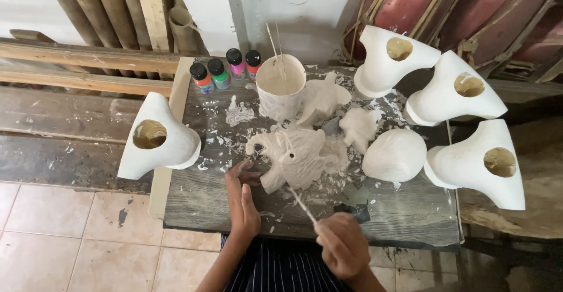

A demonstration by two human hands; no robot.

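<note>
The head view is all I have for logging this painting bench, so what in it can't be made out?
- Brush tip: too thin and blurred to tell whether it touches the white fish figure.
- Right hand: its grip on the brush is turned away behind the knuckles.
- Left hand: fingertips are partly tucked under the figure's edge.
- Paint bottles: labels are too small to make out.
- White bucket: its contents merge with the white wall.

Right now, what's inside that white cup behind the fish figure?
The white cup is filled almost to its rim with white paint, and two thin sticks stand up out of it. Their lower ends and the cup's bottom are hidden under the paint.
</note>
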